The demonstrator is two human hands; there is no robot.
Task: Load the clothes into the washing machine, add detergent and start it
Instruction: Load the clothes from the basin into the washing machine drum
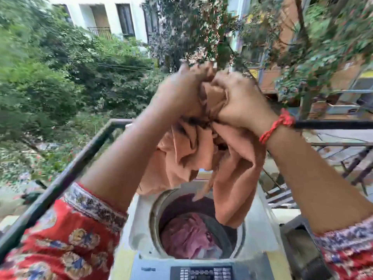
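The orange garment [203, 150] hangs bunched in both fists, left hand [181, 91] and right hand [242, 100] clenched on its top, high over the washing machine's [139, 225] open drum with pink clothes [187, 235] inside, so lower it centrally, tail clear of the drum's rear rim, before letting go.

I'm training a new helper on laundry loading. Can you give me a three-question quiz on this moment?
1. True or false: the drum already holds pink clothes.
2. What grips the orange cloth? A) left hand only B) right hand only C) both
3. Fill in: the red thread is tied round the ___ wrist.

Key: 1 true; 2 C; 3 right.
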